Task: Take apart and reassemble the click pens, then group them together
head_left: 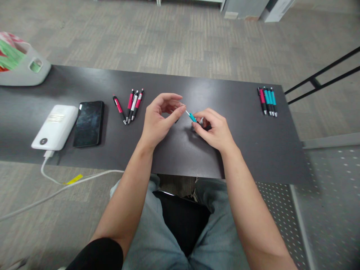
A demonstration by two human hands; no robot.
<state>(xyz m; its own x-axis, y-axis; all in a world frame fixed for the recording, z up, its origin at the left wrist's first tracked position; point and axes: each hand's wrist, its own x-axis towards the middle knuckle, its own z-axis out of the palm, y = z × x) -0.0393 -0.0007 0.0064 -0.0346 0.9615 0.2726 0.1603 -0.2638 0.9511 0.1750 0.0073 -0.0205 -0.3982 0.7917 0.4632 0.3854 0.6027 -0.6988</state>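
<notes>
**Fine fingertip work on a teal pen barrel (192, 117)**

Your right hand (215, 129) is closing around the teal barrel, thumb and fingers wrapping its dark lower end and leaving a short teal length showing. Your left hand (159, 122) is curving with its thumb and forefinger coming close together at the far end of a thin pale rod (187, 112), which is sticking out of the barrel; whether those fingertips are pinching it or only touching it, you cannot tell from here. Both hands are hovering over the middle of the table (242, 153).

For good control, you are probably best off holding the barrel steady and guiding the rod straight along its axis; working at a slant could be bending it or letting a small part slip.

Farther out on your left, three red pens and one white pen (133, 107) are lying loosely together, one red pen (119, 109) slanting apart. On your right, a red pen (262, 101) is lying beside three teal pens (270, 101). Beyond the left group, a black smartphone (89, 124) and a white power bank (54, 129) are sitting side by side, a white cable (48, 154) plugging in. The power bank is carrying printed lines and the cable a yellow tag (74, 179), but no brand or wording is coming through legibly.
</notes>
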